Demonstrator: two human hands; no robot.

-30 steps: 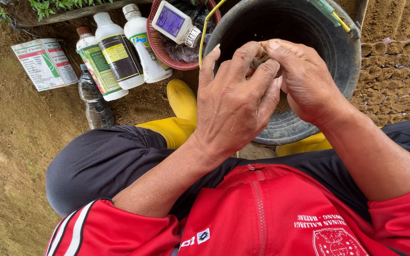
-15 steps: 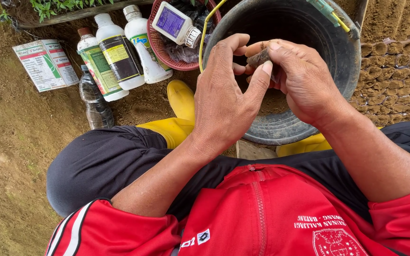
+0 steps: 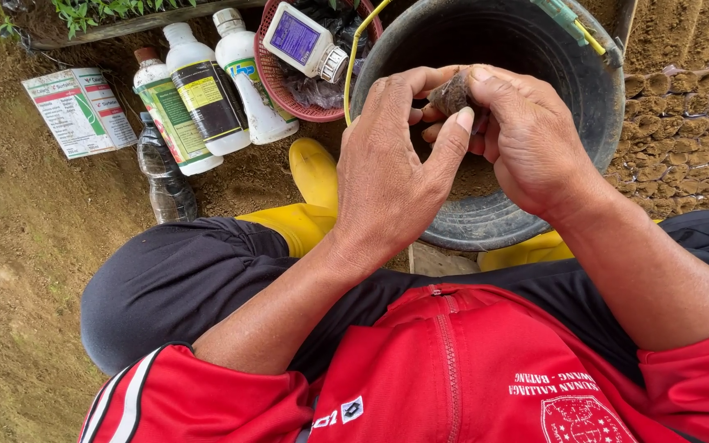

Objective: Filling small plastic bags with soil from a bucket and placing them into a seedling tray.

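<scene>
Both hands meet over the mouth of the black bucket (image 3: pixel 535 221). Right hand (image 3: pixel 527 135): thumb and fingertips closed on a small brown lump of soil (image 3: pixel 451 94), held just above the bucket opening. Left hand (image 3: pixel 391 168): fingers curled in, thumb tip touching the lump's near side; it steadies rather than carries. No gap visible between either hand and the lump.

Step, as judged: shaping or pressing the lump between the fingers. Next move likely calls for light, even pressure so it does not crumble.

Edges and room: bucket rim lies close under both wrists; a yellow cord (image 3: pixel 354 61) runs up its left rim. Left of the bucket, a red basket (image 3: pixel 276 86), three white bottles (image 3: pixel 207 98) and a clear bottle (image 3: pixel 162 176) crowd the ground. Yellow boots (image 3: pixel 313 176) sit below the bucket. Rows of soil plugs (image 3: pixel 687 123) lie to the right. Open ground lies far left.
</scene>
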